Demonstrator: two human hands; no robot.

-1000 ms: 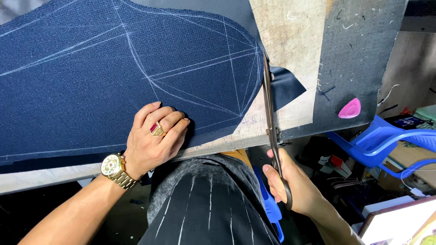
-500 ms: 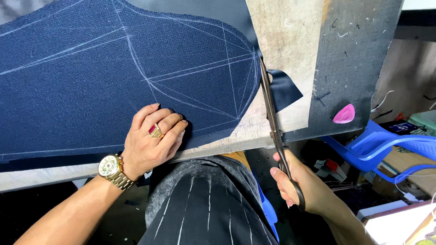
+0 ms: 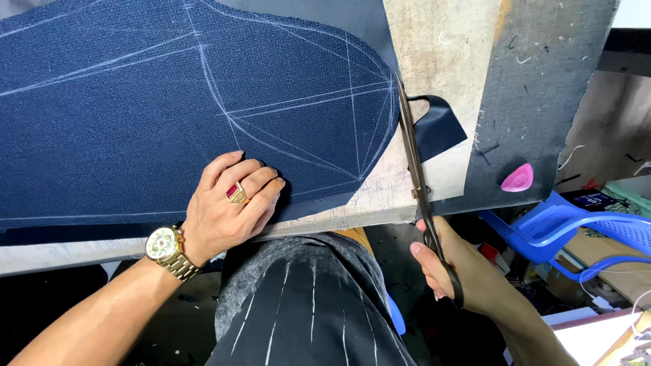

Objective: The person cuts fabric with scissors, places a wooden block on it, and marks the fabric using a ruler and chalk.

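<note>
Navy blue cloth (image 3: pixel 135 115) marked with white chalk lines lies spread on a worn wooden table (image 3: pixel 434 47). My left hand (image 3: pixel 227 207), with a red-stone ring and a gold watch, presses flat on the cloth's near edge. My right hand (image 3: pixel 461 271) grips the handles of long dark scissors (image 3: pixel 412 156) below the table edge. Their blades run along the cloth's curved right edge, tips near the top of the curve. A cut-off scrap of dark cloth (image 3: pixel 437 125) lies just right of the blades.
A pink piece of tailor's chalk (image 3: pixel 518 178) rests on a grey strip at the table's right. A blue plastic chair (image 3: pixel 569 227) stands below at right. My lap in dark striped cloth (image 3: pixel 305 305) fills the bottom centre.
The scissors have stayed along the cloth's right curve while my right hand shifted slightly on the handles. My left hand keeps pressing in the same spot.
</note>
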